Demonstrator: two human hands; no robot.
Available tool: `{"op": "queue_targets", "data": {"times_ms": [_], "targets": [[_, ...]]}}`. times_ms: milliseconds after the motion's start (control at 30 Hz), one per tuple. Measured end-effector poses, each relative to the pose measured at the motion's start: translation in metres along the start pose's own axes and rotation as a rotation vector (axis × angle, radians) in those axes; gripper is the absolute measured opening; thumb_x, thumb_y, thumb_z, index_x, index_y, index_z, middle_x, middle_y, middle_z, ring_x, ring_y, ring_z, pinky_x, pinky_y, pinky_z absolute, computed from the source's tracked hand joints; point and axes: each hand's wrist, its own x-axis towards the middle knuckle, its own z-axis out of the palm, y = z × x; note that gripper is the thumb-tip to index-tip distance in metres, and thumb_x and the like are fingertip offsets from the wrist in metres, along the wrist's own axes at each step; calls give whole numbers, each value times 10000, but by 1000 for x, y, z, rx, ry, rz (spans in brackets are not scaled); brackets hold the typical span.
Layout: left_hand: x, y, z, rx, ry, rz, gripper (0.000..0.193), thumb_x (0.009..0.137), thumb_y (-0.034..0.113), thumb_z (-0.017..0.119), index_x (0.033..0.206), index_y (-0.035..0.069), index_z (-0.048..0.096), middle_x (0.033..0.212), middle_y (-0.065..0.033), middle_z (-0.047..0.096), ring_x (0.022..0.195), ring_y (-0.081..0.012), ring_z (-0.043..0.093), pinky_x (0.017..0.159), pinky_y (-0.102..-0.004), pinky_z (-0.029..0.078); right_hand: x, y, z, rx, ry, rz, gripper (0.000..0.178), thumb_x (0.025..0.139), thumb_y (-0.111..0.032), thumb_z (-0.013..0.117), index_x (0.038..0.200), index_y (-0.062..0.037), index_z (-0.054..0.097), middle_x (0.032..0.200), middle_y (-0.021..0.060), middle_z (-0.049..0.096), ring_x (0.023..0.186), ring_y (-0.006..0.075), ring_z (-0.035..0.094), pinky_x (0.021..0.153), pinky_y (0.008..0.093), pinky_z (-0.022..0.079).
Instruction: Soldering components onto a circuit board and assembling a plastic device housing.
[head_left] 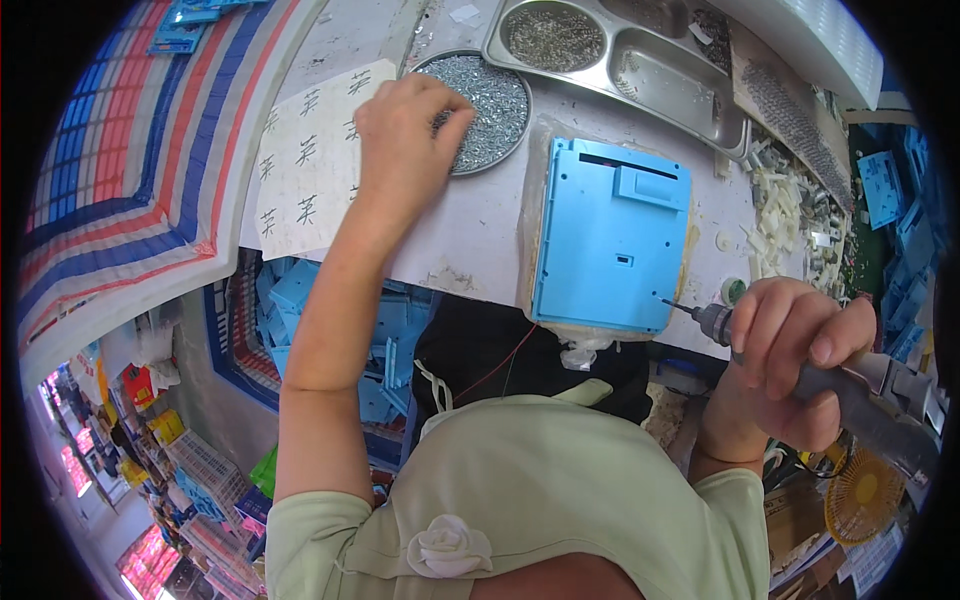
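Note:
My left hand (408, 140) reaches over the left side of a round dish (530, 118) heaped with small silver screws (495, 100). Its fingers are curled and drawn together toward the thumb; whatever lies between the tips is hidden. In my right hand (785, 340) is a grey power screwdriver (865, 405), with the fingers wrapped around its body. The thin bit points left, at the lower right corner of a light blue plastic panel (600, 240). That panel lies on a plastic-wrapped pad (535, 220) at the table's near edge and has small holes and a raised block.
Behind the panel stands a metal compartment tray (670, 85) with small parts. White plastic pieces (780, 210) lie loose at the right. A handwritten paper sheet (310, 150) is left of the dish. Blue panels (290, 290) fill a bin below; a striped woven sheet (130, 150) borders the left.

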Motion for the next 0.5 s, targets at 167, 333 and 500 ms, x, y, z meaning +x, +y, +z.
{"op": "queue_targets", "data": {"times_ms": [167,333,500], "targets": [[13,-33,3,65,68,5,120,875,185,734,915,78,771,933,-94,740,893,-288,678,806,-392,520,-15,-4,-4,-21,-7,-9,397,890,-337,779,1066,-88,525,629,-6,535,564,157,509,591,343,463],[16,-31,2,94,173,-13,149,906,208,712,957,80,768,945,-101,736,880,-292,673,796,-396,516,-35,-6,-5,-6,7,37,345,885,-253,767,1070,-60,549,663,27,570,589,172,533,600,353,466],[-11,58,-5,-430,-22,34,112,868,102,738,960,46,709,1050,-118,734,998,-269,690,912,-377,517,-45,0,-2,-23,33,53,315,863,-212,767,1051,-53,569,672,28,576,591,186,546,602,357,476]]}}
